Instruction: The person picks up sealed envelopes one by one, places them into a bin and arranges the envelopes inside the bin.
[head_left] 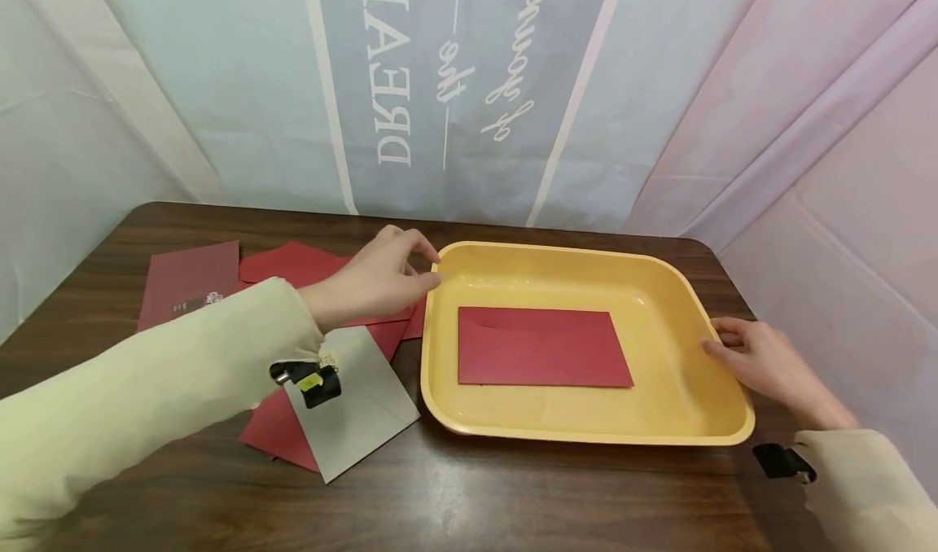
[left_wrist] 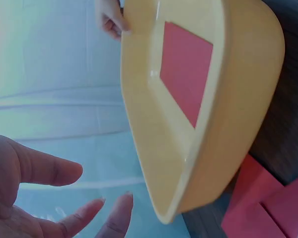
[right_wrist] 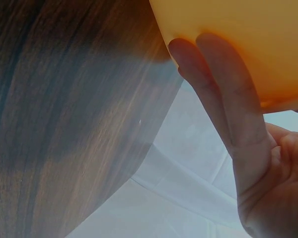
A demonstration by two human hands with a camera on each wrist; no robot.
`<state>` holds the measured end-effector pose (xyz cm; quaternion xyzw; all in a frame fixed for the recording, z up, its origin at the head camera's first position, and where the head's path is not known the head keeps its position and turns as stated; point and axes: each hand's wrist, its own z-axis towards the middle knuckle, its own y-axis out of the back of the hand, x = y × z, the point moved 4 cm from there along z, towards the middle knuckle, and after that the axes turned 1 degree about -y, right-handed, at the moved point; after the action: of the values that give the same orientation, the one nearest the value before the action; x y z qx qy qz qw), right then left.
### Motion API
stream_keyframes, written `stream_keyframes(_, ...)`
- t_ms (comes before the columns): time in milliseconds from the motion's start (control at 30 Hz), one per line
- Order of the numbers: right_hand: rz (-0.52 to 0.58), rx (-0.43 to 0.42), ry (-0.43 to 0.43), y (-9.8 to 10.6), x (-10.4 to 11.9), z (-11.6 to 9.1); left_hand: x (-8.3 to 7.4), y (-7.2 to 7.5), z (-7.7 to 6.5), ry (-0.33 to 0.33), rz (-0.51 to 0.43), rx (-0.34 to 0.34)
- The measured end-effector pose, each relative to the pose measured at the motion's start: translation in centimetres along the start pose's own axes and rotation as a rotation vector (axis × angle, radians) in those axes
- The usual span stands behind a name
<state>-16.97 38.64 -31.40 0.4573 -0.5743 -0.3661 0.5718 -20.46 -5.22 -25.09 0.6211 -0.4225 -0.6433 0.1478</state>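
A yellow plastic tray sits on the table with one red envelope lying flat inside it. My left hand hovers by the tray's far left corner. The left wrist view shows its thumb and fingers spread apart, with nothing between them and a gap to the tray. On the right side, my right hand grips the tray rim, thumb over the inner edge. Two of its fingers press on the tray's outer wall in the right wrist view.
Left of the tray lie a grey envelope, a dark red envelope and several overlapping red envelopes, partly covered by my left arm. The brown wooden table ends at a printed cloth backdrop.
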Motion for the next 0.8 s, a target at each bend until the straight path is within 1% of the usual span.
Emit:
stream_keyframes(100,0.007,-0.001,0.002,-0.1,0.0,0.0,0.8,0.6,-0.4,0.004,0.008,-0.010)
stream_keyframes(300,0.016,-0.001,0.002,-0.1,-0.1,0.0,2.1,2.2,-1.5,-0.021,-0.004,-0.044)
stream_keyframes(400,0.008,-0.003,0.003,-0.1,-0.2,0.0,3.2,2.9,-1.9,-0.007,-0.006,-0.064)
stream_keyframes(500,0.008,-0.006,0.008,-0.1,-0.2,0.1,4.8,3.9,-1.9,0.030,-0.027,-0.066)
stream_keyframes(600,0.007,-0.012,0.016,-0.1,-0.3,0.1,6.9,5.0,-2.0,0.069,-0.036,-0.079)
stream_keyframes(700,0.001,-0.019,0.017,0.0,-0.3,0.2,9.1,6.1,-2.2,0.124,-0.030,-0.088)
stream_keyframes(800,0.003,-0.018,0.017,0.1,-0.3,0.2,11.1,7.0,-2.6,0.176,-0.029,-0.079)
